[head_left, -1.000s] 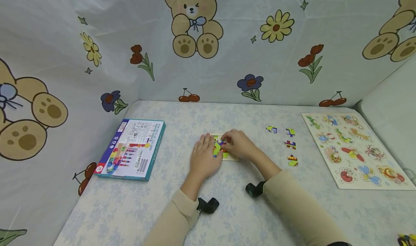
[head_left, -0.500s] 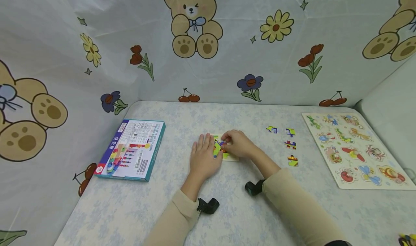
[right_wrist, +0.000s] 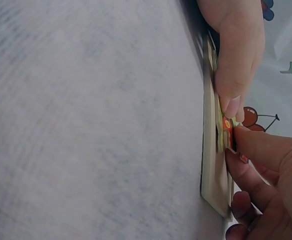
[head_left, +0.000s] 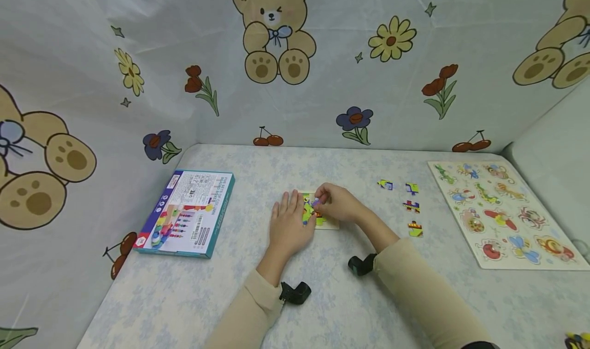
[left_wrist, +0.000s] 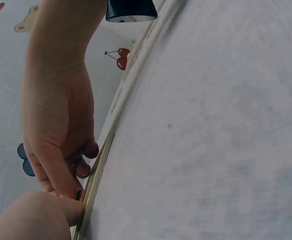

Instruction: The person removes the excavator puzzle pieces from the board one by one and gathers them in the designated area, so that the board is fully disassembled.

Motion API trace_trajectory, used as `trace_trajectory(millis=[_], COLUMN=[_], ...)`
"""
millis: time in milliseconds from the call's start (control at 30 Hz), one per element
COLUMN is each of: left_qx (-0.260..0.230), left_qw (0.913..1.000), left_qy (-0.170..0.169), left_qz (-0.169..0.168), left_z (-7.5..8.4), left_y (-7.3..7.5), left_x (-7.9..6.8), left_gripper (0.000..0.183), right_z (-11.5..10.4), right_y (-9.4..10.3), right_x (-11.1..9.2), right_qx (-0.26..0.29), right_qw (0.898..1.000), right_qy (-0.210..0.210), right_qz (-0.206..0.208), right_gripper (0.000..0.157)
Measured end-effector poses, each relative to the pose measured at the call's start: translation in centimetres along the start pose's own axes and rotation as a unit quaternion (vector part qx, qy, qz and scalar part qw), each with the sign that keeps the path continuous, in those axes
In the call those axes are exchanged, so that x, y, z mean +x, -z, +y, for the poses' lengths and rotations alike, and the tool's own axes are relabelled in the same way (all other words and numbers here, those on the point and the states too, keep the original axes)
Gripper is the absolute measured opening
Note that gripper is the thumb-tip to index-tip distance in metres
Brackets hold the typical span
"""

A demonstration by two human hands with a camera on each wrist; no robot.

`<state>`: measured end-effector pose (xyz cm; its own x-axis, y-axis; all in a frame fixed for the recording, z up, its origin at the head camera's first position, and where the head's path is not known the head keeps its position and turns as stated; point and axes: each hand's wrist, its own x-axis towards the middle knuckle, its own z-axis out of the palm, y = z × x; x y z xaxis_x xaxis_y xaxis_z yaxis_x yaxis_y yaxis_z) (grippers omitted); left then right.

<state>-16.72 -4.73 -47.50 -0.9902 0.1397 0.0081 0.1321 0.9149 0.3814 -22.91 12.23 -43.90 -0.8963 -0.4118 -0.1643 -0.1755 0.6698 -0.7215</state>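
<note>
A small wooden jigsaw board point(head_left: 331, 225) with brightly coloured pieces lies mid-table, partly covered by both hands. My left hand point(head_left: 290, 223) rests along its left side with the fingers straight; the thumb presses on the pieces. From the right, my right hand point(head_left: 338, 203) pinches a puzzle piece point(right_wrist: 229, 137) between thumb and fingers, at the board's surface. In the right wrist view the piece looks tilted over the jigsaw board's tray point(right_wrist: 211, 170). Its full shape is hidden by the fingertips.
Several loose puzzle pieces point(head_left: 412, 206) lie to the right of the hands. Beyond them is a large insect picture board point(head_left: 507, 216). A boxed toy point(head_left: 189, 211) lies at the left. A yellow and black object point(head_left: 576, 340) shows at the lower right corner.
My right fingers have shifted slightly at the board, and more of a purple patch shows beside them. The left hand stays in place.
</note>
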Motion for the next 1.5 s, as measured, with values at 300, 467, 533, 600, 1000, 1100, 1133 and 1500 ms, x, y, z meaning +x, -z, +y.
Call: trace_trajectory(millis=[300,467,533,600,1000,1100,1133,1500], left_qx=[0.003,-0.001,-0.001,-0.002,-0.007,-0.007,-0.007,-0.013], left_qw=[1.0,1.0,0.9999,0.9999,0.9999,0.9998,0.9998,0.9996], left_qy=[0.002,0.0,0.0,0.0,-0.004,-0.005,-0.006,-0.01], left_qz=[0.002,0.009,0.01,0.012,0.015,0.017,0.017,0.022], left_z=[-0.1,0.0,0.0,0.0,-0.2,-0.2,-0.2,-0.1], left_y=[-0.3,-0.3,-0.3,-0.3,-0.4,-0.4,-0.4,-0.3], left_x=[0.0,-0.1,-0.1,-0.1,-0.2,-0.2,-0.2,-0.2], left_gripper=[0.075,0.075,0.075,0.075,0.074,0.074,0.074,0.073], right_z=[0.4,0.4,0.8,1.4,6.4,7.4,7.6,8.8], right_y=[0.2,1.5,2.1,2.9,7.7,8.6,8.8,10.0], right_x=[-0.4,-1.2,-1.6,-2.0,-5.5,-6.3,-6.6,-7.7], right_qx=[0.05,0.058,0.054,0.052,0.014,0.006,0.003,-0.04], right_qw=[0.998,0.997,0.997,0.997,0.994,0.993,0.993,0.991], right_qy=[-0.001,-0.018,-0.032,-0.044,-0.094,-0.103,-0.106,-0.114], right_qz=[0.031,0.039,0.038,0.036,0.051,0.051,0.05,0.054], right_gripper=[0.025,0.025,0.025,0.026,0.032,0.033,0.033,0.034])
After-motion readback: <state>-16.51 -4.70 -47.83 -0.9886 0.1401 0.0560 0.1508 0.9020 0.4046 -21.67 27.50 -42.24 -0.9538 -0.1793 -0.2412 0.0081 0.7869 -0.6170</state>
